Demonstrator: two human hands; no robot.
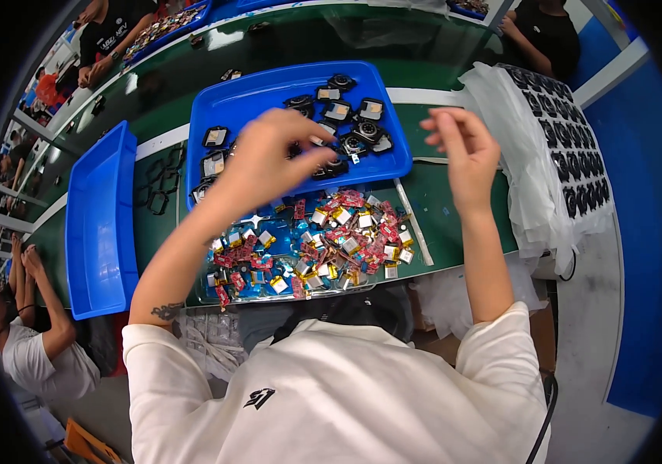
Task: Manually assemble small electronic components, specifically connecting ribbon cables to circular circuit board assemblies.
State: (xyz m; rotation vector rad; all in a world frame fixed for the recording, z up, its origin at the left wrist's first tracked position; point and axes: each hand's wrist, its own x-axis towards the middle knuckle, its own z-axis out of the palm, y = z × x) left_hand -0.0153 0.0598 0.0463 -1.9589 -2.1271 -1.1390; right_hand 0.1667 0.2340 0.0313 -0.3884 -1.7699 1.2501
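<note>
My left hand [269, 151] reaches over the blue tray [269, 93], which holds several small black round and square parts [350, 116]. Its fingers curl down onto the parts near the tray's front, and motion blur hides whether they grip one. My right hand [462, 147] hovers at the tray's right edge with thumb and fingers pinched together and nothing visible between them. In front of the blue tray lies a clear shallow tray [209, 294] piled with several small silver cells with red and yellow bits [331, 243].
An empty blue tray [99, 224] stands at the left, with black frames [159, 185] on the green bench beside it. Stacked white foam sheets carrying rows of black parts [570, 131] lie at the right. Other people work at the left and at the far side.
</note>
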